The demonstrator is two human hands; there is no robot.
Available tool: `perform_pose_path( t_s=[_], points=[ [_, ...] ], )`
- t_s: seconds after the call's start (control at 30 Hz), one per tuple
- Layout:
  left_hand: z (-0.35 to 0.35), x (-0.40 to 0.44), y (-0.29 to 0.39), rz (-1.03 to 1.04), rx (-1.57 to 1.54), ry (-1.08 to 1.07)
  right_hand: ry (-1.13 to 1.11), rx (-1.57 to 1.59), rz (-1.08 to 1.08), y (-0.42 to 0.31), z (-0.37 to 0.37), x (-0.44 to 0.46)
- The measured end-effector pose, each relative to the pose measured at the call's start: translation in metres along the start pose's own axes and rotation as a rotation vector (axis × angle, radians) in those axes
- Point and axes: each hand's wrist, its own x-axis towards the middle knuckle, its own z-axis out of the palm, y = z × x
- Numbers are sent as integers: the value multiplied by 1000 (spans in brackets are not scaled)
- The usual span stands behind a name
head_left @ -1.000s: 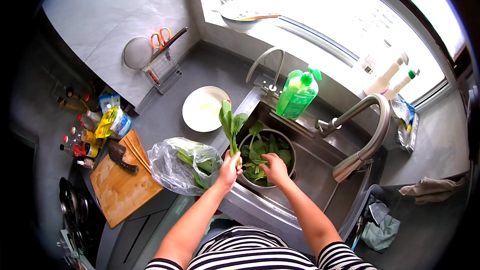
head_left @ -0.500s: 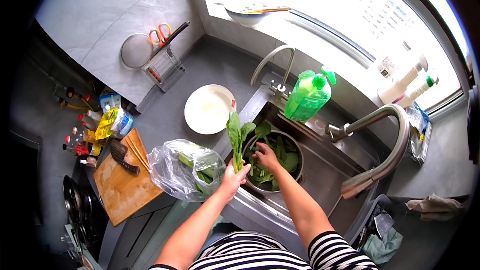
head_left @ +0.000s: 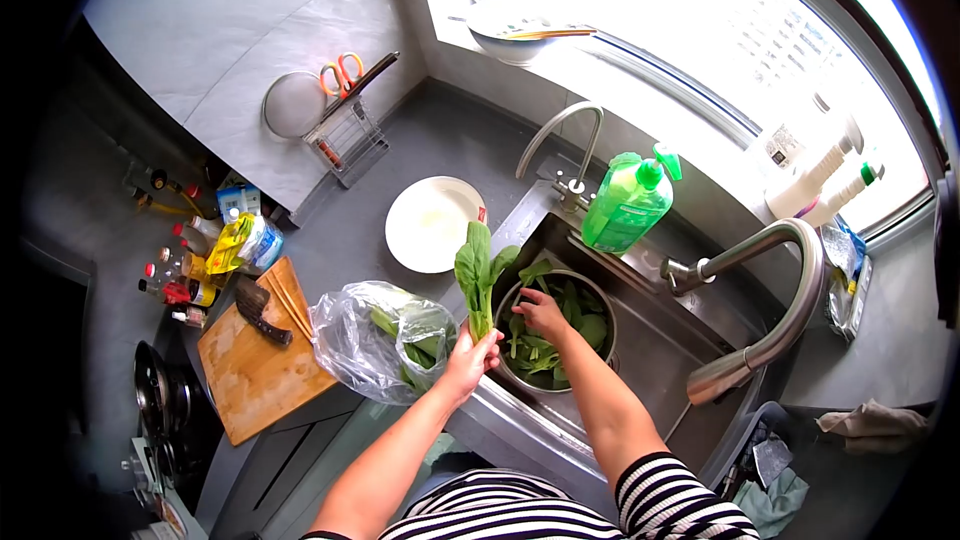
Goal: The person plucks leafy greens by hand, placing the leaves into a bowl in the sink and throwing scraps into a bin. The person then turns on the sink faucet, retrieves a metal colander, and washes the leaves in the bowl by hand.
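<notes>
My left hand [head_left: 471, 364] is closed around the stems of a leafy green bunch [head_left: 479, 280], held upright beside the sink's left edge. Over the metal pot [head_left: 611, 338] is my right hand [head_left: 542, 316], its fingers bent but apart, just above the loose green leaves [head_left: 585, 325]. Nothing clearly shows in its grasp, though leaves partly surround the fingertips. The pot stands inside the steel sink [head_left: 655, 380]. To the left of my left hand, a clear plastic bag [head_left: 350, 340] with more greens lies on the counter.
A white plate [head_left: 425, 230] rests behind the bag. On the left, a cutting board [head_left: 240, 380] carries a cleaver [head_left: 262, 315] and chopsticks [head_left: 285, 300]. Around the sink are a green soap bottle [head_left: 628, 205] and a large faucet [head_left: 815, 280] arching over the right side.
The whole view has shifted slightly, moving the scene right. My left hand keeps its grip on the greens, and my right hand stays over the pot with little visible movement.
</notes>
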Motion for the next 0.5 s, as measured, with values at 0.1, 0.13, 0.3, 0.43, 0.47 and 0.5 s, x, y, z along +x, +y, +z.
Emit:
perform_pose_path(
  t_s=[0.1, 0.13, 0.3, 0.43, 0.47, 0.5],
  points=[
    [5, -9, 7, -75, 19, 36, 12, -110, -32, -14, -6, -45],
    [4, -11, 7, -83, 40, 27, 101, -396, -164, -1, -14, -55],
    [-2, -21, -5, -56, 32, -112, 229, -606, -372, -35, 5, -149],
    [7, -37, -4, 38, 247, -200, 21, -316, -535, -64, 45, -172],
    [6, -37, -8, 72, 264, -204, 3, -288, -491, -71, 53, -175],
    [7, -41, -9, 105, 280, -205, -15, -335, -440, -82, 57, -182]
  ],
)
